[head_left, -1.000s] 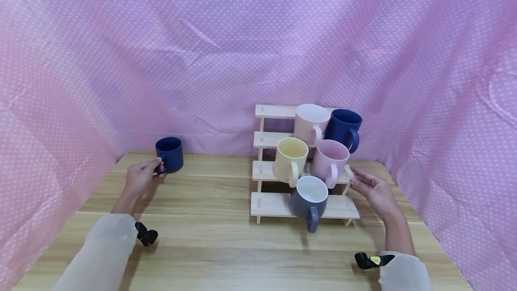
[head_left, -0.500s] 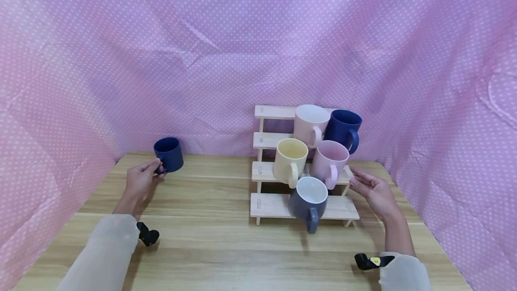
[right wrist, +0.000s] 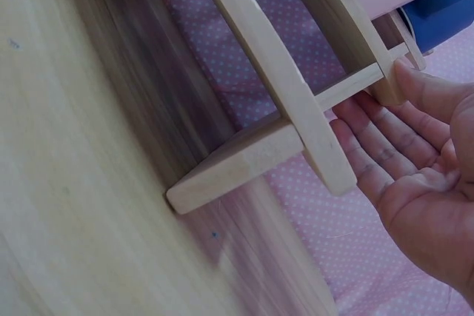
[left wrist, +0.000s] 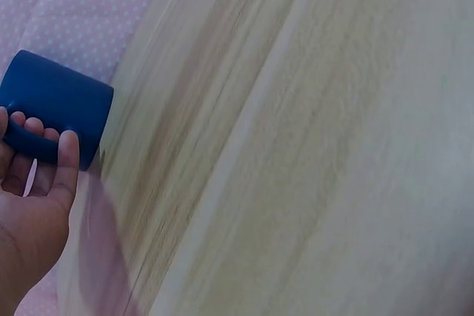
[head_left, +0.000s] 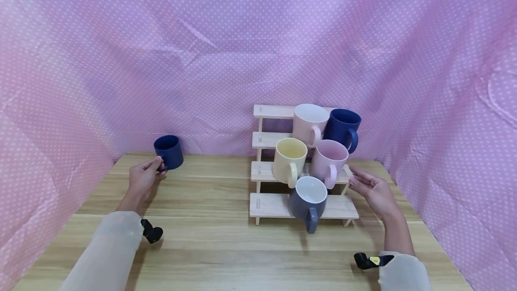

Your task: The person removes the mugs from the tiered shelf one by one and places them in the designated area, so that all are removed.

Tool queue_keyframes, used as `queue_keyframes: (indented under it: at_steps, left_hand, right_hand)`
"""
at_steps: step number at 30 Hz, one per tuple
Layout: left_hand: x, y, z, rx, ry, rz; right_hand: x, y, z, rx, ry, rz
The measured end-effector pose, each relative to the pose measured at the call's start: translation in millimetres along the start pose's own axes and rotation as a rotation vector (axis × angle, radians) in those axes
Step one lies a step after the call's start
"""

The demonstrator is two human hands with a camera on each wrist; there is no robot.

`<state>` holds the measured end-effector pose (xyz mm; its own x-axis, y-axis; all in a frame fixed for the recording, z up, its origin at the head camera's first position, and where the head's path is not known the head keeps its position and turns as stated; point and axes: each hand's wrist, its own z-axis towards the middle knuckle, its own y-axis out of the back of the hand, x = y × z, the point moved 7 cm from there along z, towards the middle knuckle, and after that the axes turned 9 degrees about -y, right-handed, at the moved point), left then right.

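On the left, my left hand (head_left: 142, 178) grips a dark blue mug (head_left: 169, 152) by its handle; in the left wrist view the fingers pass through the handle (left wrist: 33, 143). Whether the mug's base touches the table I cannot tell. My right hand (head_left: 373, 194) holds the right end of a stepped wooden stand (head_left: 268, 172), with the thumb on a shelf end and the fingers behind it in the right wrist view. The stand bears a pale pink mug (head_left: 305, 125), another dark blue mug (head_left: 339, 130), a yellow mug (head_left: 287, 165), a pink mug (head_left: 326, 163) and a grey mug (head_left: 304, 208).
The stand is on a wood-grain table (head_left: 210, 246). Pink dotted cloth (head_left: 226, 66) hangs behind and along both sides. The grey mug's handle (head_left: 312, 220) sticks out past the front of the lowest shelf.
My left forearm has shifted slightly right, and the held mug has risen a little in the view. The right hand and the stand stay essentially where they were.
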<state>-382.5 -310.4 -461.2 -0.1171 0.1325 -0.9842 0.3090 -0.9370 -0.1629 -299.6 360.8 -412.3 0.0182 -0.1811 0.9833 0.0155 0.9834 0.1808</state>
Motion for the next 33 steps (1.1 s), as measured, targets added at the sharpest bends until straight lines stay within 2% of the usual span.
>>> queue_keyframes:
  at_steps: [6, 20, 24, 27, 30, 33]
  left_hand:
    - [-0.1, -2.3, 1.0, -0.019, -0.005, 0.004]
    - [0.5, -2.1, 3.8, -0.008, 0.026, 0.012]
    - [-7.7, 6.4, 3.4, -0.078, -0.009, 0.113]
    - [-17.3, 12.6, 4.0, -0.143, -0.041, 0.135]
    - [-30.1, 10.4, 6.8, -0.139, -0.086, 0.09]
    - [-46.1, 2.0, 8.4, -0.094, -0.132, 0.122]
  right_hand:
    - [-2.2, 0.4, -0.7, -0.004, -0.013, -0.006]
    - [-1.3, 0.0, -1.9, -0.008, -0.022, -0.018]
    - [-1.1, -0.6, -1.1, -0.005, -0.031, -0.022]
    - [-0.3, -1.3, -0.5, -0.004, -0.03, -0.021]
    - [0.8, -1.2, -1.1, -0.01, -0.029, -0.019]
    - [1.6, -0.7, -1.6, -0.013, -0.026, -0.014]
